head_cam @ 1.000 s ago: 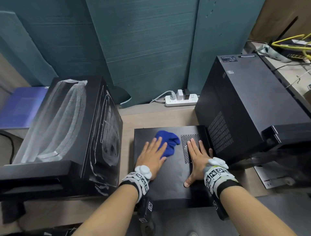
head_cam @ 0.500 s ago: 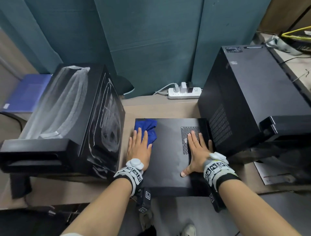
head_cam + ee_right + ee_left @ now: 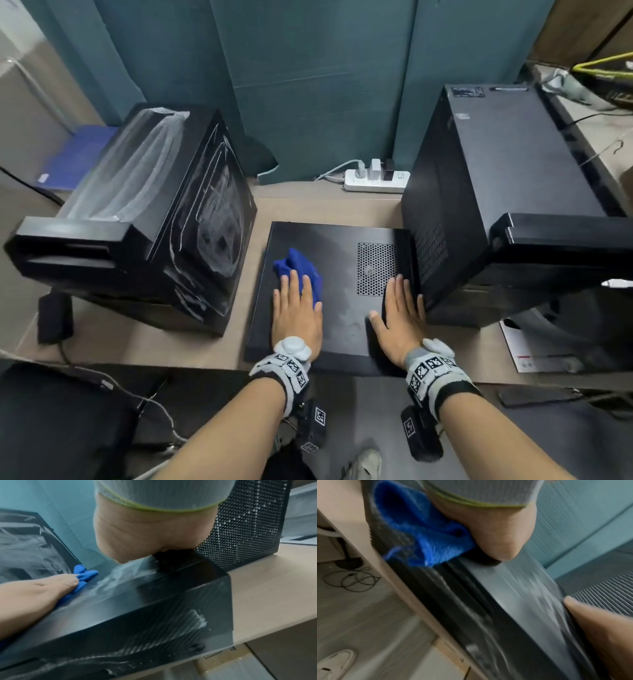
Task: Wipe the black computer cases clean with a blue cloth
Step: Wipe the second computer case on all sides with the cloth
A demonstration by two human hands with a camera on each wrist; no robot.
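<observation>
I see my left hand (image 3: 297, 318) lying flat on the flat case (image 3: 342, 274), fingers straight and close together, pressing the cloth (image 3: 301, 270) down onto the lid. The cloth is bunched, sticking out past my fingertips toward 12 o'clock and a little toward 3 o'clock of the hand. It sits on the left part of the lid, near the 9 o'clock edge. In the left wrist view the cloth (image 3: 423, 534) is squeezed under the heel of my palm against the case top, though that picture is blurred.

My right hand (image 3: 399, 322) rests palm down on the right part of the same lid, fingers straight and slightly spread, thumb out toward 9 o'clock. Its fingertips reach the lower edge of the vent grille (image 3: 376, 269), which lies at 12 o'clock of the hand. It holds nothing.

The flat case lies on the desk (image 3: 325, 205) between two larger ones. At its 9 o'clock stands the left tower (image 3: 144, 219), streaked with pale smears. At its 3 o'clock the right tower (image 3: 496, 178) stands just beside it; my little finger is close to its perforated side, but I cannot tell if they touch. Pale streaks show on the flat case's lid and front face (image 3: 154, 635) in the right wrist view.

A power strip (image 3: 375, 180) lies at 12 o'clock, against the teal wall (image 3: 308, 68).
</observation>
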